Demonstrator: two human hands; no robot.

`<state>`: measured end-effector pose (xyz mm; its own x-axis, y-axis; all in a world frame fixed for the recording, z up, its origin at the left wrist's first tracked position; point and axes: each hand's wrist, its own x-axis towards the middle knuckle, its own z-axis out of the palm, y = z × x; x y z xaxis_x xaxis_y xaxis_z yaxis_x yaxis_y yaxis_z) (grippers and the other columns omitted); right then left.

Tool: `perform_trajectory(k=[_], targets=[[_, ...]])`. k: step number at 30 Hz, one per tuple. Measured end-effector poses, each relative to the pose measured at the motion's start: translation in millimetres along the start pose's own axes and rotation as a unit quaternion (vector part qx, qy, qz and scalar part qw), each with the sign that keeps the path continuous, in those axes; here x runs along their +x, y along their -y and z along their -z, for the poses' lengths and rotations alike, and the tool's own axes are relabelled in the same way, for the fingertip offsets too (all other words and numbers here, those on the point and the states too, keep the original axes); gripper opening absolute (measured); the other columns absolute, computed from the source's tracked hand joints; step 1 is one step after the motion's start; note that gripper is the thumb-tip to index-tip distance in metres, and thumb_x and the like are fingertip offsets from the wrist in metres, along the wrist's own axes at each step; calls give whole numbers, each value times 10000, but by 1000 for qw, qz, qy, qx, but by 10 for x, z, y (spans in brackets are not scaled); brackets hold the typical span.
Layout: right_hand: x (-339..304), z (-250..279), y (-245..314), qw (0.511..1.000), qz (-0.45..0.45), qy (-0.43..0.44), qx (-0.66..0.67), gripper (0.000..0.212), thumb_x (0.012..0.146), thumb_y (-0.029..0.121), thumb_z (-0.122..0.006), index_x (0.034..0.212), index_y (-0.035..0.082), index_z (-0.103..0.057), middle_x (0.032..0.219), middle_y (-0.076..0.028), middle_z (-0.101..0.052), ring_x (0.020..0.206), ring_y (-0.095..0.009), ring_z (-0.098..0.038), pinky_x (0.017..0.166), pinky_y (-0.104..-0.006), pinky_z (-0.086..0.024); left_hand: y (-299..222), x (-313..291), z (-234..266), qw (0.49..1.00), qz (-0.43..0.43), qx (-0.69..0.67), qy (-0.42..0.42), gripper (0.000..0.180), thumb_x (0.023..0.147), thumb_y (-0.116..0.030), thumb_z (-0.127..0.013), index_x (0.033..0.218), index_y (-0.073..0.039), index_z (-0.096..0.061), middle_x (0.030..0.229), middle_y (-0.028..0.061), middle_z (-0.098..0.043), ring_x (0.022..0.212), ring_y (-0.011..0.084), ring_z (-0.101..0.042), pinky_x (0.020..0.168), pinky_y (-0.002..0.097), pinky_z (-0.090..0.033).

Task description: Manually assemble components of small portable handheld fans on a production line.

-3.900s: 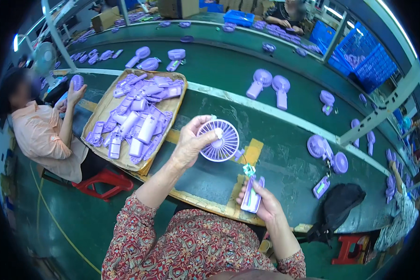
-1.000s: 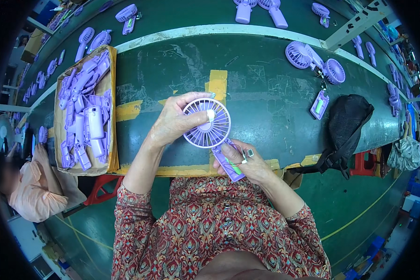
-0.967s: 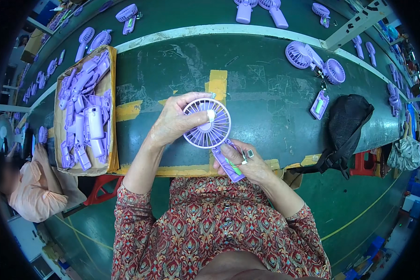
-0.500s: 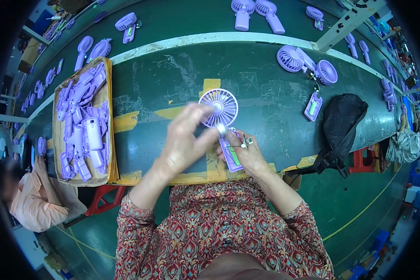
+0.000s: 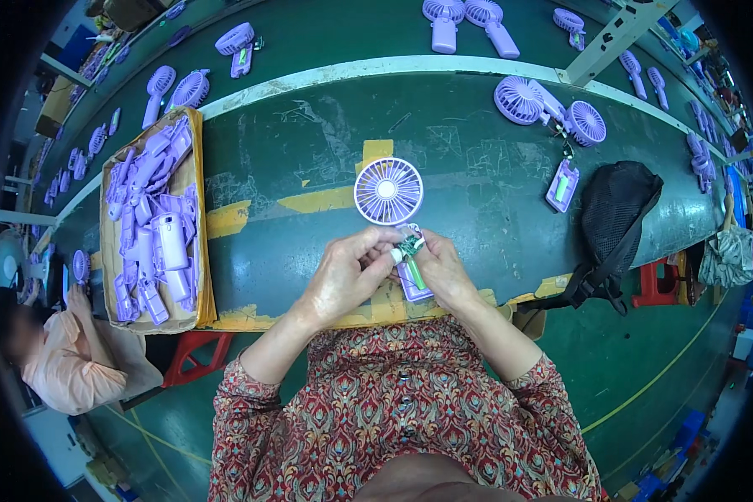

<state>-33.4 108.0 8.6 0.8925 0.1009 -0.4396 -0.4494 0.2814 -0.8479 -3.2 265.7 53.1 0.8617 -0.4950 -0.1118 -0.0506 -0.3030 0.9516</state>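
A purple handheld fan [image 5: 388, 191] lies in front of me, its round grille away from me and its opened handle toward me. Inside the handle shows a green battery [image 5: 416, 277]. At the top of the handle, a small green circuit board [image 5: 409, 246] with wires sits between my hands. My left hand [image 5: 349, 274] is closed in a pinch on the board, thumb and forefinger at its left side. Closed around the handle's right side is my right hand [image 5: 445, 273], its thumb beside the board. My fingers partly hide the board.
On the left stands a cardboard tray [image 5: 209, 251] of purple handle shells. More fans [image 5: 520, 102] lie at the back right beside an open handle [image 5: 564, 186] and a black mesh bag [image 5: 615, 217]. A conveyor with fans runs behind. A co-worker [image 5: 75, 360] sits at left.
My left hand has come down from over the fan's grille to the top of the handle. The circuit board now shows between both hands.
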Motion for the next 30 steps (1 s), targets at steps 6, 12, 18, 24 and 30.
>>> perform_trajectory(k=[6,12,18,24,30], targets=[[92,55,-212,997,54,-9,-52,228,956,134,-421,1069,-1,-565,897,-30,-607,702,-72,-562,616,-231,-489,-64,-18,-76,980,-93,174,-39,207,772,-17,-644,974,24,-627,832,126,-658,699,199,-656,622,297,-523],[-6,46,-24,998,-38,35,47,215,965,186,-426,1046,18,-533,883,-71,-619,789,-120,-619,674,-258,-521,3,0,-33,962,-111,230,-93,128,768,-66,-633,881,-6,-629,789,158,-648,690,324,-639,587,390,-513],[-53,131,86,981,-81,62,165,348,964,298,-424,1086,-12,-524,936,-103,-624,826,-160,-627,718,-290,-527,-1,-14,-8,961,-90,246,-87,85,781,-38,-618,858,0,-614,756,169,-641,666,321,-642,573,375,-505],[3,143,38,983,-101,22,152,406,956,351,-437,1091,-19,-539,964,-113,-626,844,-168,-625,760,-292,-520,53,4,-51,969,-90,218,-78,84,811,-24,-601,878,26,-602,736,168,-634,634,265,-644,560,329,-495],[3,171,16,981,-95,39,166,356,953,298,-459,1093,-20,-537,937,-104,-630,822,-163,-626,728,-287,-526,178,-8,-109,987,-40,134,-84,75,847,-21,-585,884,44,-579,708,88,-616,611,126,-591,551,271,-481]])
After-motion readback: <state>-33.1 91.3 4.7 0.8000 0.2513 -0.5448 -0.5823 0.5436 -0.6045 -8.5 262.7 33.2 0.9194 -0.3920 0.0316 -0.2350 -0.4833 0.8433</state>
